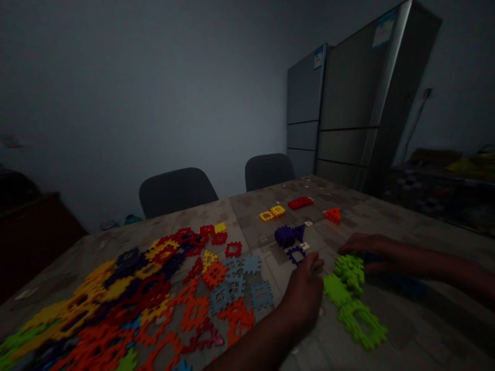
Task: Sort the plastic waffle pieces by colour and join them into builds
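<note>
At a patterned bench (394, 221), a person's left hand (303, 296) is showing half-curled just beside green toothed pieces (336, 291), while the right hand (365, 252) is partly covering blue pieces (410, 286) beyond them; neither grip is showing clearly enough to tell whether it is clamping anything.

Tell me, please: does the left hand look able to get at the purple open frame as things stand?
Probably yes: the purple open frame lies just beyond the left hand, and nothing visible stands between them.
</note>
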A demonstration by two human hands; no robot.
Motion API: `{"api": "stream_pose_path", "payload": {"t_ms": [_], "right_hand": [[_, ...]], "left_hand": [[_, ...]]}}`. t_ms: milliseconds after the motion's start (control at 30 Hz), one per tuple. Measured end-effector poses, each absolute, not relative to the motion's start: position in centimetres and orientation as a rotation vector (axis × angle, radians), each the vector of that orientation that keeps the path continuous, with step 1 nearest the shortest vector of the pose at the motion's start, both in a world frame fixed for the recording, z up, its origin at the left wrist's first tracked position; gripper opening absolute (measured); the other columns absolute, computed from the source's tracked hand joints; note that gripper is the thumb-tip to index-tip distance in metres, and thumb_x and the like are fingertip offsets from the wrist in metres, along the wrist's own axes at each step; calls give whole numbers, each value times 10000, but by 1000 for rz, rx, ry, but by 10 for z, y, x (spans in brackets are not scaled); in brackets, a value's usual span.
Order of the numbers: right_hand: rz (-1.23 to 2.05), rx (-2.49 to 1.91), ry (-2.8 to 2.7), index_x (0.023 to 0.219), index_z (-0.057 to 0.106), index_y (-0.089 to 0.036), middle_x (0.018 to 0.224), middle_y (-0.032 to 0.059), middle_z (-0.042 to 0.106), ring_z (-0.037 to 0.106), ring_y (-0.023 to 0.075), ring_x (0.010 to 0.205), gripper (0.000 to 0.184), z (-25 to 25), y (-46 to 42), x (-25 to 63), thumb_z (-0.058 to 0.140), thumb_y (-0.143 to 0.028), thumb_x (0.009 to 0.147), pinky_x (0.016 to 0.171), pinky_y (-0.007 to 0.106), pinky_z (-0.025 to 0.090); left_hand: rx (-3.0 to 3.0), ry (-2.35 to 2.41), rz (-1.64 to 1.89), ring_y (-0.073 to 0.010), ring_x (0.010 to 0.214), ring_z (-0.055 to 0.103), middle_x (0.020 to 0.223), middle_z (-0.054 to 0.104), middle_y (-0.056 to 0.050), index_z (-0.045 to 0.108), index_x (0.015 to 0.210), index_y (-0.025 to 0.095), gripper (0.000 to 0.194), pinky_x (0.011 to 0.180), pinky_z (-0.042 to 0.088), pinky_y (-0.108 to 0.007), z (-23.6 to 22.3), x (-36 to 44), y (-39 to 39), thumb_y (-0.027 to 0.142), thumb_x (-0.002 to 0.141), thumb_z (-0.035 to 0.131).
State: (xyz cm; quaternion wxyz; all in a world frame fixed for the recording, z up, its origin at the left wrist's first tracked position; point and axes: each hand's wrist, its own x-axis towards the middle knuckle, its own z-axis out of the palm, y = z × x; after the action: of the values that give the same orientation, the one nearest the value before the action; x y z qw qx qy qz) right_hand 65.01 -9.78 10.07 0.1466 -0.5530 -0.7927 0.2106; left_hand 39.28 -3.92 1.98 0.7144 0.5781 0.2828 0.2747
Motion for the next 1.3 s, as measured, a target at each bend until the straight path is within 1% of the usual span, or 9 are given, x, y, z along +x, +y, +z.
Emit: {"api": "stream_pose_path", "payload": {"t_ms": [100,233,367,600,800,933,1067,1167,1300], "right_hand": [[607,-1560,-2313,1338,727,-219,1234,163,751,708,334,1152,489,95,-95,653,668,-510,949,1005,530,542],[608,-1568,-2303,1332,726,-200,1225,166,747,703,326,1145,496,90,-95,657,689,-508,945,1002,514,539],[595,-1587,-2275,1314,737,-199,1226,169,746,704,346,1143,499,87,-96,657,697,-526,939,1003,532,535],[560,-1615,-2258,1338,731,-241,1242,163,747,701,358,1154,510,80,-98,663,713,-525,915,1004,558,528],[508,-1691,-2233,1423,677,-273,1395,165,683,631,398,1293,591,87,-108,667,733,-519,889,1082,604,477],[549,-1679,-2244,1405,695,-272,1407,166,680,621,405,1312,562,96,-111,658,705,-521,901,1099,617,468],[543,-1651,-2261,1391,702,-258,1371,170,694,638,390,1286,544,93,-107,653,708,-495,902,1085,617,481],[539,-1634,-2275,1394,696,-280,1357,148,700,634,372,1286,523,88,-105,654,714,-458,903,1088,615,478],[570,-1637,-2268,1415,676,-309,1396,128,683,606,361,1319,522,86,-105,656,729,-401,903,1115,612,454]], "left_hand": [[1422,620,597,-295,1442,490,1535,576,-170,519,1528,86,656,1184,325,-396,27,388,-49,82,873,542],[1628,549,576,-299,1380,552,1463,650,-115,583,1502,135,620,1173,365,-397,39,379,-69,75,889,505],[1759,569,498,-326,1409,532,1518,600,-147,534,1540,90,645,1195,365,-433,44,378,-82,82,901,450],[1806,559,474,-339,1466,468,1582,529,-170,505,1560,71,650,1248,292,-454,44,378,-88,98,911,486],[1763,691,566,-334,1378,535,1479,619,-161,551,1523,94,620,1176,375,-423,47,376,-70,93,908,480],[1776,690,549,-333,1426,491,1547,555,-192,482,1564,43,649,1214,327,-429,41,378,-66,90,917,471],[1795,604,577,-321,1437,491,1559,554,-157,501,1564,89,636,1227,323,-437,35,377,-72,91,930,456],[1804,611,554,-327,1458,471,1579,530,-170,490,1565,60,623,1240,309,-455,35,377,-76,96,945,448],[1821,556,562,-300,1464,471,1587,522,-167,487,1563,52,613,1243,312,-424,36,378,-76,101,954,449]]}}
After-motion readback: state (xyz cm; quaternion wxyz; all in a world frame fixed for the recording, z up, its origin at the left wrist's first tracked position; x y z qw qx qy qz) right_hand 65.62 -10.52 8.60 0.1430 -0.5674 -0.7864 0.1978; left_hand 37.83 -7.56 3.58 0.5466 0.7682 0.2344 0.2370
